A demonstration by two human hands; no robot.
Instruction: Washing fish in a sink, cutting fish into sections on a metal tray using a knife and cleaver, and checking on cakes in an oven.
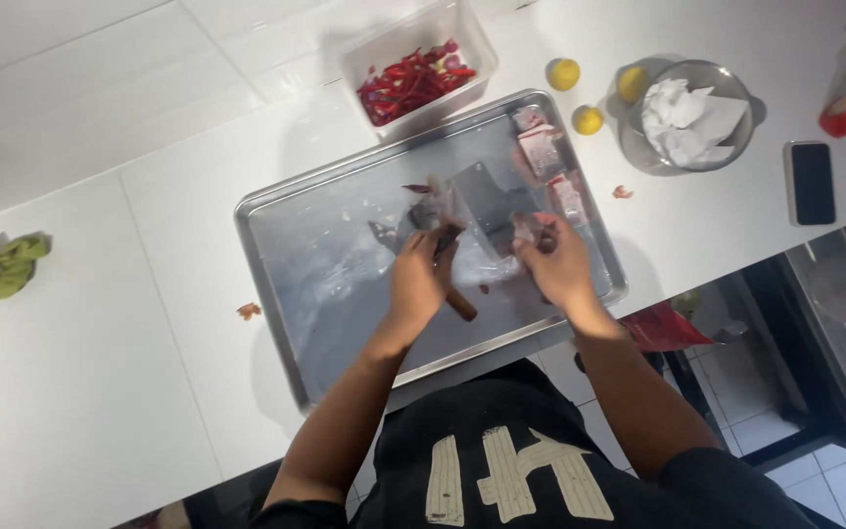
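Centrally, a shiny rectangular steel tray (276,220) holds the work. The left hand (421,279) wraps its fingers around a brown wooden-handled cleaver (482,201), its flat grey blade pointing toward one o'clock. The right hand (562,264) pinches a pinkish fish piece (531,227) beside the blade. Pale cut chunks (545,155) lie at one o'clock.

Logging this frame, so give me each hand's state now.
Left hand: closed on the cleaver by its wooden handle.
Right hand: closed on a piece of fish over the metal tray.
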